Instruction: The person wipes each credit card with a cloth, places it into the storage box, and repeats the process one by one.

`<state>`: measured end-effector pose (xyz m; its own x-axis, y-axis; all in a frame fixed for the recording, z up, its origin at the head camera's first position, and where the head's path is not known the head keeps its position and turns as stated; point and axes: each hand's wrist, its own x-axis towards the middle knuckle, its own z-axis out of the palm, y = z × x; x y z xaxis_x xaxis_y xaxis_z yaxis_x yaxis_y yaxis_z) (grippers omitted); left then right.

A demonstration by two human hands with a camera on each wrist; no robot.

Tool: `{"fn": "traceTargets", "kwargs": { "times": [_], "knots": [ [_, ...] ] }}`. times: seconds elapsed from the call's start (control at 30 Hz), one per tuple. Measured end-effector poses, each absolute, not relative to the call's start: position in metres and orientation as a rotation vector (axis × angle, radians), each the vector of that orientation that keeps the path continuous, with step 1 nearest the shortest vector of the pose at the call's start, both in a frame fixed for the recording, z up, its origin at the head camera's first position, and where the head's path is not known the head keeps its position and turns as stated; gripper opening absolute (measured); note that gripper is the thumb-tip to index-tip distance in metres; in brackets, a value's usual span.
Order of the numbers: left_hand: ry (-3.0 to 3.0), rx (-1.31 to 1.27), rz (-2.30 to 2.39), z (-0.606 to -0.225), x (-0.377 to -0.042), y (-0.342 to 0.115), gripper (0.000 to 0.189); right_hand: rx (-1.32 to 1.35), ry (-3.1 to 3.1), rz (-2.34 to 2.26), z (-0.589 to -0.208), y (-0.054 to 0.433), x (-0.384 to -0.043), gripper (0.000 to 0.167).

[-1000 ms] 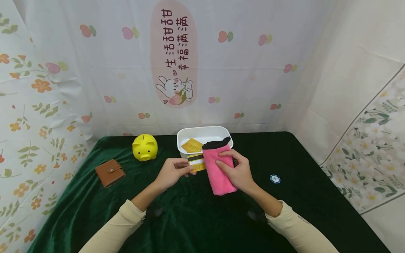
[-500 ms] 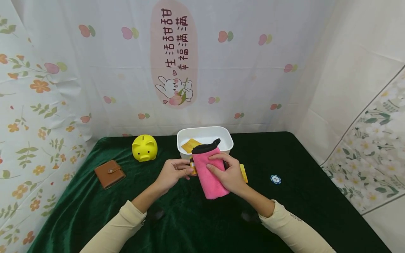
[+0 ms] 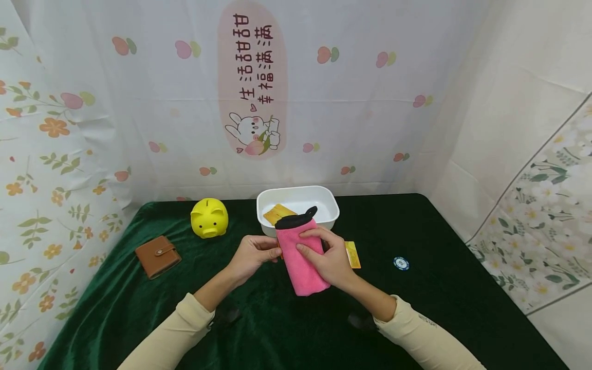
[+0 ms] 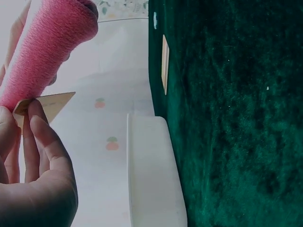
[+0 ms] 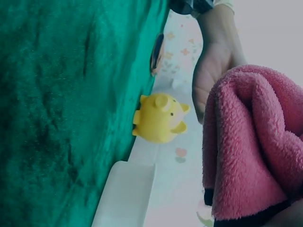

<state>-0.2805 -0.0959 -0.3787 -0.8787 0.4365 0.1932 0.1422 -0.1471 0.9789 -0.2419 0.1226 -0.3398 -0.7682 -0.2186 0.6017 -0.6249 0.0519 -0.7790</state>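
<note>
My right hand (image 3: 334, 257) grips a folded pink towel (image 3: 298, 262) with a black border and a loop at its upper end. The towel's fuzzy folds (image 5: 251, 151) fill the right side of the right wrist view. Beside the towel, my left hand (image 3: 252, 258) pinches a bank card (image 4: 56, 105) between thumb and fingers. Most of that card is hidden behind the towel in the head view; in the left wrist view it touches or nearly touches the pink cloth. A second yellow card (image 3: 353, 255) lies on the green cloth just right of my right hand.
Behind the hands stands a white bin (image 3: 319, 200) with a yellow card (image 3: 277, 213) inside. A yellow piggy bank (image 3: 209, 218) and a brown wallet (image 3: 158, 257) are on the left. A blue and white poker chip (image 3: 401, 263) lies on the right. Printed curtains enclose the table.
My right hand and the towel have moved left and slightly down, covering the left hand's card. The card on the table, hidden at first, now shows on the right. My left hand barely moves.
</note>
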Motion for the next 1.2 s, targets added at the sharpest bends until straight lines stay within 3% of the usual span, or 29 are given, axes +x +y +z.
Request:
{"fn": "traceTargets", "kwargs": {
  "times": [1.2],
  "knots": [
    [2.145, 0.455, 2.144, -0.38, -0.291, -0.092, 0.029, 0.593, -2.126, 1.506, -0.352, 0.149, -0.273, 0.02]
  ]
}}
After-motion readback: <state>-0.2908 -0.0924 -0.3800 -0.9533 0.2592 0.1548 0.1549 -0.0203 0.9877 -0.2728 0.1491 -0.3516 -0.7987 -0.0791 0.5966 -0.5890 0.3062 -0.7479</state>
